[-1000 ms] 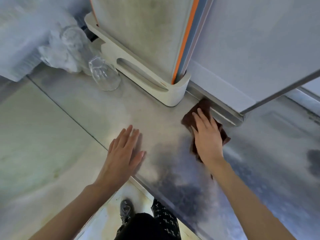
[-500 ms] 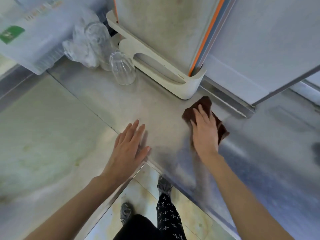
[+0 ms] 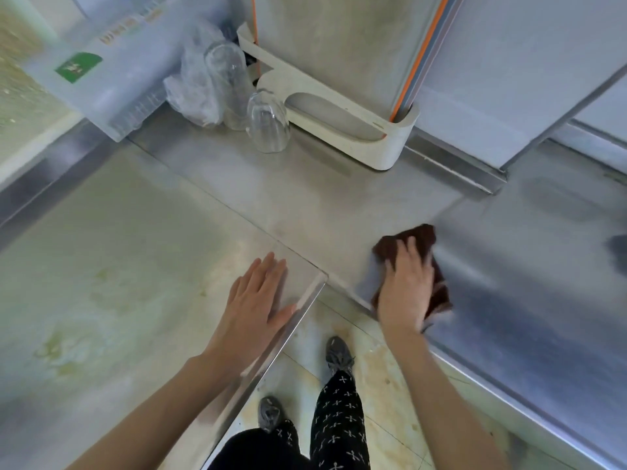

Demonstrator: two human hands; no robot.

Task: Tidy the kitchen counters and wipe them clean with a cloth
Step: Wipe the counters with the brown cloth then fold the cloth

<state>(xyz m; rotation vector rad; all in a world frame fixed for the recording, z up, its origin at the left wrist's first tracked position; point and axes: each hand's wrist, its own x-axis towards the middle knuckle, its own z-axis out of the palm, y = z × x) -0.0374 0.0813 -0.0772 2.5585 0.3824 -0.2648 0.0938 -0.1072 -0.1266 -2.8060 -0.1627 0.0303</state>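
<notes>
Close to us, our left hand lies flat on the corner of the counter, fingers straight and holding nothing. It props us up while we lean. Our right hand presses down on the brown cloth, fingers spread over it; we cannot tell if they curl round it. The cloth sits near the front edge of the shiny metal part of the counter. We think we are in the wiping step, with the tidying not done. Farther back, two glasses stand upside down: a short glass and a tall glass, beside a crumpled plastic bag and a white holder. Next we should push the cloth toward them, slowly, so it does not knock the glasses over
</notes>
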